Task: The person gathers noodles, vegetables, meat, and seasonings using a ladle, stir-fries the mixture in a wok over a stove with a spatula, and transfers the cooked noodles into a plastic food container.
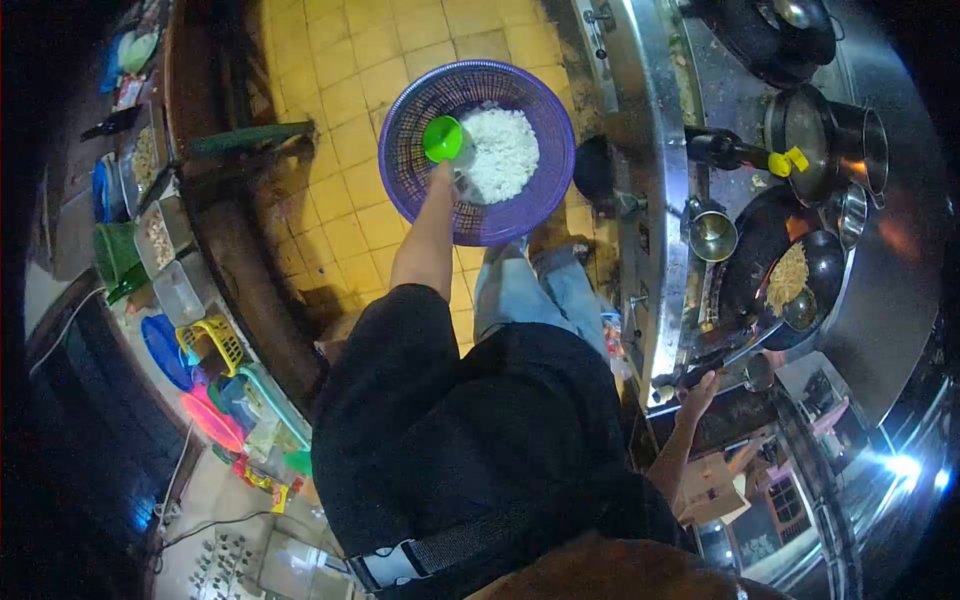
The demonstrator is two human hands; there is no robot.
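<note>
One green cup (443,138) is grasped by the left hand (442,178), which is partly covered by the cup, and is held inside one purple basket (551,205), beside one heap of white rice (505,150). The right hand (698,395) is placed at the dark handle of one ladle (800,310); whether it is clenched there cannot be told. The ladle's bowl is rested in one wok (735,275), next to a single pile of pale brown food (788,280). A second ladle (758,372) is seen near the right hand. On the stove (668,200), one small metal pot (712,236) and one dark bottle (712,148) are set near the wok. The basket's near rim is crossed by the left forearm. At the far left, one blue plate (165,352), one yellow basket (222,343) and one pink plate (212,420) are crowded together on a counter (190,505). The yellow tiled floor (350,150) is seen beyond the purple basket, whose support is hidden. The cookware (775,40) at the upper right is cut off, and the outer edges are lost in darkness.
</note>
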